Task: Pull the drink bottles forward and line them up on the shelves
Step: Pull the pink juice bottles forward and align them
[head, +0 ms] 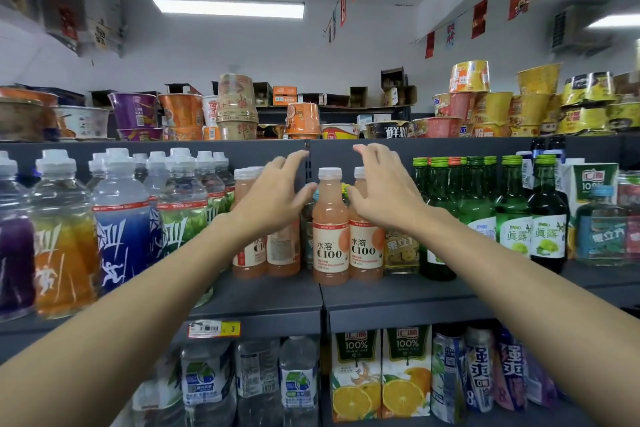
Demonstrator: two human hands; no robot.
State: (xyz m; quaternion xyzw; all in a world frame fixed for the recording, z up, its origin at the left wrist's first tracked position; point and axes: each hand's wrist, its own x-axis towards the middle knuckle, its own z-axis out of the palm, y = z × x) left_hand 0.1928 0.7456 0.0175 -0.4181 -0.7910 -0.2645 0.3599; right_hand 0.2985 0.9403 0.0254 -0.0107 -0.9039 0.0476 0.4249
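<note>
Several pink C100 drink bottles with white caps stand on the middle shelf (398, 298). One pink bottle (330, 229) stands foremost, with a second pink bottle (366, 246) to its right and two more pink bottles (282, 253) to the left, further back. My left hand (277, 194) hovers with spread fingers in front of the left pair. My right hand (384, 191) reaches with spread fingers over the shoulder of the second bottle. Neither hand grips anything.
Sports drink bottles (121, 218) fill the shelf's left part, green glass bottles (512, 211) the right. Instant noodle cups (239, 107) crowd the top shelf. Below stand water bottles (298, 378) and orange juice cartons (381, 371).
</note>
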